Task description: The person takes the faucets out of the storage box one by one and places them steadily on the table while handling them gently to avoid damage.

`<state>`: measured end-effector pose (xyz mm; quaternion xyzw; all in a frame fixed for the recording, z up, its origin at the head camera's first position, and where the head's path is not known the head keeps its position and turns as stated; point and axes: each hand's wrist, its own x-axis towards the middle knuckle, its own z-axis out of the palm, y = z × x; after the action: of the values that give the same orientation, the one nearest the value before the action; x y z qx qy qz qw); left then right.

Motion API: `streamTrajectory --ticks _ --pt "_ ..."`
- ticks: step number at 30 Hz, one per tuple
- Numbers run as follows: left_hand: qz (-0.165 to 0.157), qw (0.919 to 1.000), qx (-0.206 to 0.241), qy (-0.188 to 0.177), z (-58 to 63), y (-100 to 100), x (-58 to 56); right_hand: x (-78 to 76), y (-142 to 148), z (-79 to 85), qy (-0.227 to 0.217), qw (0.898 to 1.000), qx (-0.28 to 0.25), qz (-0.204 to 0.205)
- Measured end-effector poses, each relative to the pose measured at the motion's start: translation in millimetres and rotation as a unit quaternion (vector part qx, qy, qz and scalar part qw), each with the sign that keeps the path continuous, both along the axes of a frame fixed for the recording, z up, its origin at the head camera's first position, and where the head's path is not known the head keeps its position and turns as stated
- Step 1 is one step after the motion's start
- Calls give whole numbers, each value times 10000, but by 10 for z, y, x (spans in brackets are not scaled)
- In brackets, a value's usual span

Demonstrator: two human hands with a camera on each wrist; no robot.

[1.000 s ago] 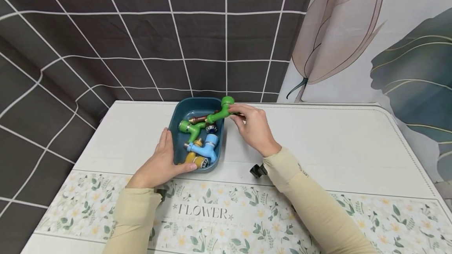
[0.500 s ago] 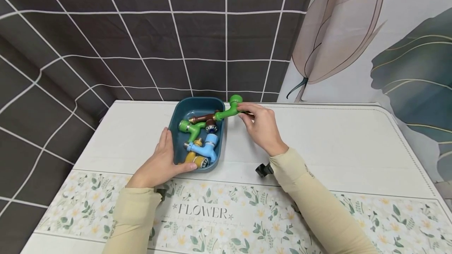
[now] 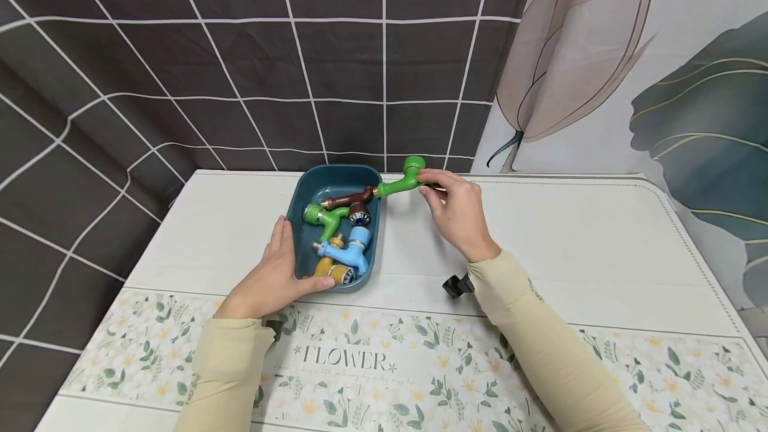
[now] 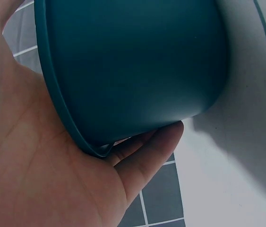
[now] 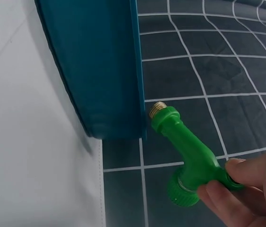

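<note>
A deep teal plastic basin [image 3: 307, 179] contains several faucets: a brown one [image 3: 348, 200], a green one [image 3: 327, 220], a light blue one [image 3: 348, 255] and a yellow one [image 3: 333, 273]. My left hand [image 3: 273, 279] holds the basin at its near left corner, thumb over the rim and fingers against the outer wall [image 4: 137, 71]. With thumb and fingertips my right hand [image 3: 459, 212] pinches another green faucet [image 3: 405, 180] by its outlet end. Its brass threaded end [image 5: 158, 109] points toward the basin's right rim; the faucet is raised just outside it.
The basin stands near the back edge of a white tabletop [image 3: 570, 252], with a floral printed strip [image 3: 360, 332] along the front. Behind hangs a dark grid-patterned cloth [image 3: 336, 59]. A black clip-like piece [image 3: 457, 285] sits at my right wrist.
My right hand has moved to the right and slightly up with the green faucet, taking it from over the basin to beyond its right rim. The left hand and basin have stayed put.
</note>
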<state>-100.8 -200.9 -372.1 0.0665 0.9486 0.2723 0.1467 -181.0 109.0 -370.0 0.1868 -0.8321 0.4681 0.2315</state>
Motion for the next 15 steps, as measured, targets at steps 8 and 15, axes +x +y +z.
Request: streamTrajectory --ticks 8,15 --pt "8 10000 10 -68 -11 -12 0 -2 52 -23 -152 9998 38 -150" --pt "29 10000 30 -73 -6 -8 0 -15 99 -64 -252 9993 91 -262"
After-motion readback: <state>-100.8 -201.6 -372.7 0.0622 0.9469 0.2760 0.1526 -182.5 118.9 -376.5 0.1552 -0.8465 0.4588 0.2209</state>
